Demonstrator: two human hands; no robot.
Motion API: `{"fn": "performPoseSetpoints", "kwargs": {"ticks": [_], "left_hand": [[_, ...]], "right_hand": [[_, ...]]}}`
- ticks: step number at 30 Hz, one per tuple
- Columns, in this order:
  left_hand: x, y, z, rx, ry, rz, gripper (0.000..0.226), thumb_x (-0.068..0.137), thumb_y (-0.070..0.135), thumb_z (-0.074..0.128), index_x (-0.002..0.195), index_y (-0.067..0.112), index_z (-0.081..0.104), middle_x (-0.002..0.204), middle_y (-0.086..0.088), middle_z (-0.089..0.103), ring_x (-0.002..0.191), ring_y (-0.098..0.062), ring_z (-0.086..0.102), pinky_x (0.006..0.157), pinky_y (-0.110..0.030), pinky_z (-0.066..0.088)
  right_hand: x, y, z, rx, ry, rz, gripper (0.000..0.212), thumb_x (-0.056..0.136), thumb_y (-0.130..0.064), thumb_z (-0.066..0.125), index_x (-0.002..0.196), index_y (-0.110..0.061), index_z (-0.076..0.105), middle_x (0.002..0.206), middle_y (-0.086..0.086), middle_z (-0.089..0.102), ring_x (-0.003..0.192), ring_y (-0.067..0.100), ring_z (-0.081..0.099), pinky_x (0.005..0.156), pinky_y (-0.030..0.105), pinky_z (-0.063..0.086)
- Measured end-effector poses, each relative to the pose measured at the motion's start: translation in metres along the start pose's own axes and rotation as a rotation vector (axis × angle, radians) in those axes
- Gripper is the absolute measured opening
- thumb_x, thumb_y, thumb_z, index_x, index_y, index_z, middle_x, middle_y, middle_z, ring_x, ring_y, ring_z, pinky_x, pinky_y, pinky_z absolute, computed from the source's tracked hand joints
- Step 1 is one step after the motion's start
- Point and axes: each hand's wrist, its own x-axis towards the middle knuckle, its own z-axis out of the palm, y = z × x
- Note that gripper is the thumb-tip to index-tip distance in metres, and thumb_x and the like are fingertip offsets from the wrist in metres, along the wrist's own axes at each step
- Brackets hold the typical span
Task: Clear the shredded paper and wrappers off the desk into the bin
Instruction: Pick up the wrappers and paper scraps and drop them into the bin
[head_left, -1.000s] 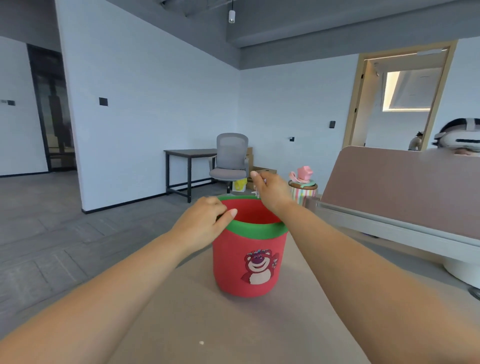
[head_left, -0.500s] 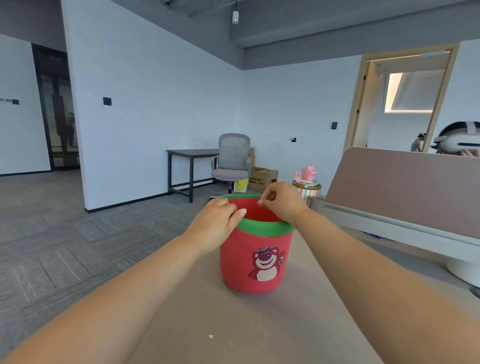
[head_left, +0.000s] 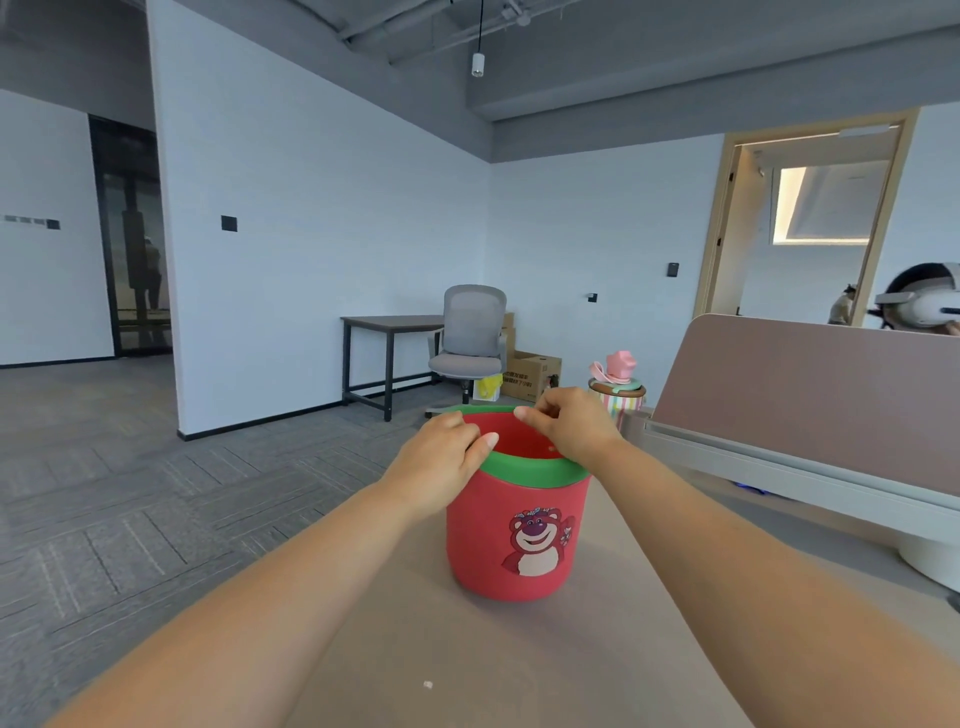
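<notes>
1. The bin (head_left: 480, 545), red with a green rim and a bear on its side, stands upright on the surface (head_left: 493, 654). From this angle its inside is mostly hidden, so I cannot tell what it already contains.
2. The only litter in view on the surface is a small white scrap (head_left: 427, 685). It lies well to the near side of the bin, apart from both arms.
3. The left hand (head_left: 441, 460) is at the bin's left rim, fingers curled and thumb pointing over the mouth. I cannot tell whether its grip is on the rim, on a bit of paper, or on nothing.
4. The right hand (head_left: 574, 426) hangs over the bin's mouth toward the far rim, fingertips drawn together in a pinch. Nothing shows between them, so I cannot tell whether this grip has a shred in it.
5. The clearing looks nearly done. Both hands are at the bin for what seems a last drop or a brushing-off of bits. What appears left is the scrap, plus anything on parts of the surface outside the view.
6. Just beyond the bin to its right stands a striped tub (head_left: 618, 397) with a pink top. Further right of the bin is a slanted panel (head_left: 810, 395).
7. Well behind the bin, a chair (head_left: 470, 338) and a box (head_left: 532, 371) stand on the floor.
</notes>
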Motion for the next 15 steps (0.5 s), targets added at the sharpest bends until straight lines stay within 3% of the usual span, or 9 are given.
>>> {"fn": "performPoseSetpoints", "kwargs": {"ticks": [2, 5, 7, 11, 15], "left_hand": [[0.000, 0.002, -0.001, -0.002, -0.017, -0.004, 0.047, 0.098, 0.039, 0.027, 0.090, 0.006, 0.059, 0.114, -0.011, 0.057, 0.118, -0.023, 0.047, 0.096, -0.040, 0.041], [-0.001, 0.003, -0.002, -0.003, -0.026, -0.004, 0.046, 0.098, 0.039, 0.027, 0.092, 0.006, 0.059, 0.118, -0.012, 0.056, 0.122, -0.024, 0.045, 0.098, -0.038, 0.039], [-0.001, 0.002, -0.002, -0.009, -0.032, -0.006, 0.046, 0.098, 0.039, 0.028, 0.091, 0.006, 0.059, 0.116, -0.012, 0.057, 0.122, -0.024, 0.045, 0.099, -0.038, 0.039], [-0.001, 0.001, 0.000, -0.028, -0.032, -0.021, 0.049, 0.098, 0.039, 0.027, 0.089, 0.003, 0.059, 0.115, -0.013, 0.057, 0.121, -0.026, 0.046, 0.098, -0.041, 0.039], [-0.001, 0.005, -0.003, -0.075, -0.065, -0.042, 0.043, 0.099, 0.035, 0.029, 0.088, 0.003, 0.056, 0.113, -0.013, 0.056, 0.121, -0.026, 0.045, 0.097, -0.037, 0.037]], "right_hand": [[0.000, 0.001, 0.000, 0.009, 0.013, 0.007, 0.030, 0.082, -0.042, 0.062, 0.070, -0.015, 0.059, 0.082, 0.005, 0.066, 0.081, 0.024, 0.060, 0.073, 0.036, 0.050], [0.000, 0.003, -0.001, 0.034, 0.047, 0.008, 0.024, 0.080, -0.029, 0.068, 0.065, -0.020, 0.051, 0.070, -0.007, 0.052, 0.076, 0.016, 0.050, 0.062, 0.027, 0.041], [0.001, 0.003, 0.000, 0.025, 0.065, 0.003, 0.023, 0.082, -0.031, 0.065, 0.068, -0.019, 0.051, 0.066, -0.010, 0.046, 0.069, 0.013, 0.046, 0.055, 0.023, 0.036], [-0.002, 0.003, 0.003, 0.033, 0.083, -0.014, 0.025, 0.092, -0.032, 0.049, 0.081, -0.012, 0.060, 0.063, -0.001, 0.061, 0.058, 0.013, 0.053, 0.062, 0.030, 0.044], [-0.014, 0.004, 0.003, 0.049, 0.136, -0.059, 0.023, 0.093, -0.024, 0.045, 0.096, -0.010, 0.064, 0.095, 0.009, 0.070, 0.086, 0.025, 0.062, 0.077, 0.038, 0.053]]}}
